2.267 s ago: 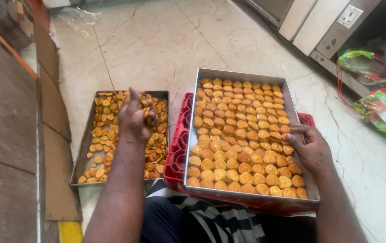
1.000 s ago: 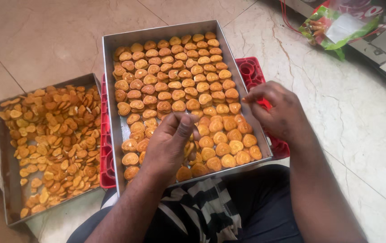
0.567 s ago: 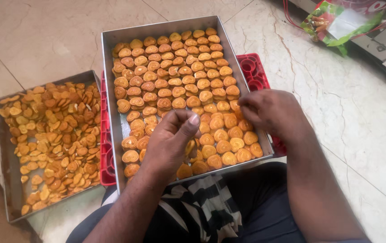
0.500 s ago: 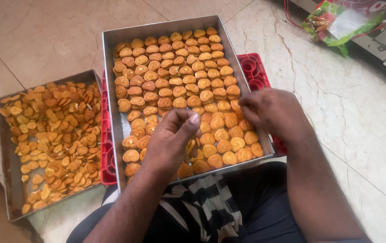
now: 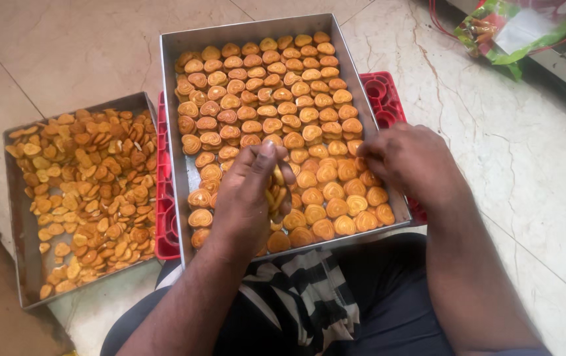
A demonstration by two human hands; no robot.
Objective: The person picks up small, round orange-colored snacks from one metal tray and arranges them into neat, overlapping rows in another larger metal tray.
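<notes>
My left hand (image 5: 246,198) comes in from the lower left, back of the hand up, fingers curled shut around a small stack of heart-shaped biscuits (image 5: 275,190) pinched between thumb and fingertips, just over the near end of the big steel tray (image 5: 171,118). My right hand (image 5: 408,161) reaches in from the lower right, knuckles up, fingers bent down onto the biscuits at the tray's near right corner; whether it has closed on any I cannot tell, since the fingertips are hidden under the hand.

The biscuits are golden-orange with darker brown edges, each showing a spiral fold, and they lie flat in close rows that fill the big tray from near edge to far edge. That tray rests across a red plastic crate (image 5: 388,99) in front of my lap.

To the left, beside the crate on the pale marble floor (image 5: 85,46), sits a second steel tray (image 5: 16,217) holding the same biscuits heaped loosely.

Farthest off, at the upper right, lies a green and red plastic packet (image 5: 513,29).
</notes>
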